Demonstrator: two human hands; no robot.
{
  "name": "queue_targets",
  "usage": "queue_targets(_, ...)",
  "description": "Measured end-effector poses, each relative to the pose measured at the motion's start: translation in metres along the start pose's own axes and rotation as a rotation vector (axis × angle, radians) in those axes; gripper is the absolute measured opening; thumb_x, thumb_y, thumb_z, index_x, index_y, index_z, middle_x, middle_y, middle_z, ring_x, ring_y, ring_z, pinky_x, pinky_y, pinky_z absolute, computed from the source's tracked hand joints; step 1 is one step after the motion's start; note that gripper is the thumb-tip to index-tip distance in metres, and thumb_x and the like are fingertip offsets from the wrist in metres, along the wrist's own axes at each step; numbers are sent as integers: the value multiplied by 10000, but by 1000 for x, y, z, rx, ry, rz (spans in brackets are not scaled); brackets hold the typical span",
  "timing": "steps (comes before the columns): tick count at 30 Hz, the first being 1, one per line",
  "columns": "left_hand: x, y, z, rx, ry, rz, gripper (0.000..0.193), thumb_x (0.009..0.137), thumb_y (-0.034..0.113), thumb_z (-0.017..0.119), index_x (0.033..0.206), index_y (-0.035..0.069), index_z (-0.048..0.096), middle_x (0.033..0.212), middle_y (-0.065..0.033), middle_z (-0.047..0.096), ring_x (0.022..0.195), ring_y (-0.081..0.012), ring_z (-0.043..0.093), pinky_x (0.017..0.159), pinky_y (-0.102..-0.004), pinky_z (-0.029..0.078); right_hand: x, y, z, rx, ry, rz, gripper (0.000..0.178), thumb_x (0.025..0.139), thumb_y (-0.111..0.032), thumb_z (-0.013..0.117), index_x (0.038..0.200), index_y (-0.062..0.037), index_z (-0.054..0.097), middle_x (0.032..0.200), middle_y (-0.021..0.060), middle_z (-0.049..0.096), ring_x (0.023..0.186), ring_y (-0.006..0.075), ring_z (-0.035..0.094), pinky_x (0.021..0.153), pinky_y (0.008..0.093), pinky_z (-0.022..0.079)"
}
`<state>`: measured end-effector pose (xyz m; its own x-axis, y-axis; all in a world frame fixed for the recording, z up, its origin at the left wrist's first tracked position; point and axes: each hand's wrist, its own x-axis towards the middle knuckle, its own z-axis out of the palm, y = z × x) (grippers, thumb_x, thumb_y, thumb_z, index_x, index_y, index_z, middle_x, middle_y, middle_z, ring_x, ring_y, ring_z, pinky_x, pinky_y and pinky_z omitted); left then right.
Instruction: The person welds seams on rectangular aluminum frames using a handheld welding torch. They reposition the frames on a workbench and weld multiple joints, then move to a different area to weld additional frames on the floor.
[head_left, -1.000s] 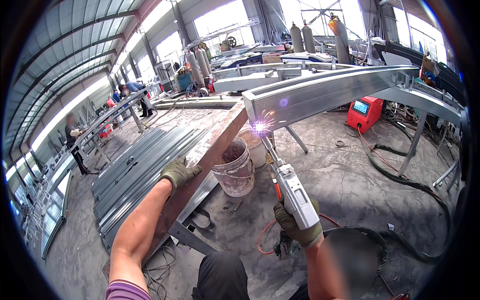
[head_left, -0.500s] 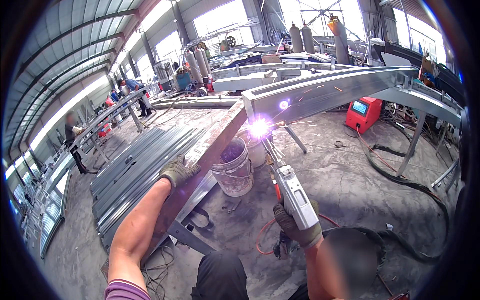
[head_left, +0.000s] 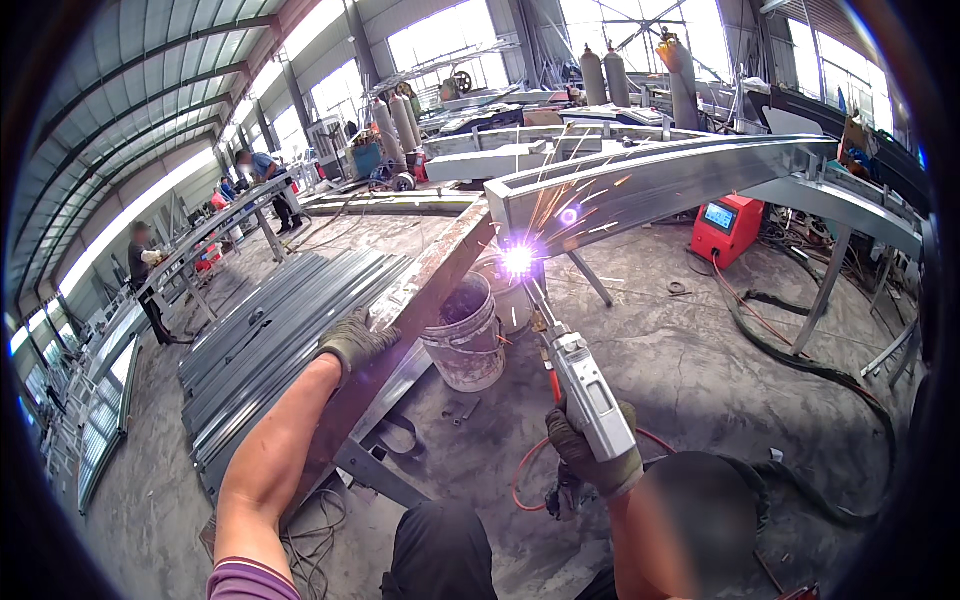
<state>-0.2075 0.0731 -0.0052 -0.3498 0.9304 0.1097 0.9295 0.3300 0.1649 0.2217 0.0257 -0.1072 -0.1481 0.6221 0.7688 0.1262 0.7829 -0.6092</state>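
My right hand (head_left: 595, 450), in a dark work glove, is wrapped round the handle of a silver-grey welding gun (head_left: 590, 390). The gun's thin nozzle points up and away, ending at a bright violet-white glare (head_left: 518, 262). That glare sits at the lower near corner of a shiny metal box-section beam (head_left: 650, 195), and orange sparks fan upward from it; the exact contact point is washed out. On a long rust-brown steel bar (head_left: 420, 295), which meets the beam at this corner, my gloved left hand (head_left: 358, 342) lies with its fingers stretched across the top.
Below the joint stand a dirty white bucket (head_left: 465, 350) and another behind it. Dark metal profiles (head_left: 290, 330) are stacked at left. A red machine with a screen (head_left: 727, 230) stands right, its hoses (head_left: 840, 372) trailing over the floor. Two people work at a far-left bench (head_left: 225, 220).
The sparks now spray higher and wider over the beam's end. Both hands and the welding gun keep nearly the same place.
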Motion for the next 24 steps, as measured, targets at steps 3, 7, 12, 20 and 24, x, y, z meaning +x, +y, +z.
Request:
queue_targets(3,-2,6,-3,-5,-18,2,1109,865,754,825,1592,-43,569,1533,-306,655,1431,-420,638,1215,-423,478,-1,0,-1,-19,-11,11,136,888,-104,827,996,-53,761,817,123,711,692,345,718,647,434,588)
queue_targets(7,1,0,0,-1,-13,1,1108,868,754,820,1596,-41,565,1535,-307,654,1435,-421,635,1215,-424,477,-2,-1,-1,-2,-13,37,130,888,-110,828,988,-58,763,822,124,715,692,354,717,648,439,590)
queue_targets(12,4,-8,1,-2,-7,19,1139,866,775,801,1620,-39,541,1562,-316,632,1453,-429,622,1228,-423,469,-2,2,2,-19,-14,-15,141,879,-127,832,985,-63,765,838,126,723,701,368,717,656,441,597)
queue_targets(20,4,0,1,-1,-15,2,1193,858,813,761,1645,-47,506,1595,-338,597,1490,-451,591,1243,-430,460,-13,14,13,-11,-52,-10,157,868,-140,820,997,-73,761,869,131,735,727,374,733,671,448,609)
queue_targets(24,2,2,3,-10,1,-1,1182,865,795,766,1643,-57,505,1580,-344,608,1474,-455,605,1231,-438,471,-11,5,10,-73,-43,-104,160,869,-136,820,999,-72,753,875,129,730,726,367,730,670,444,608)
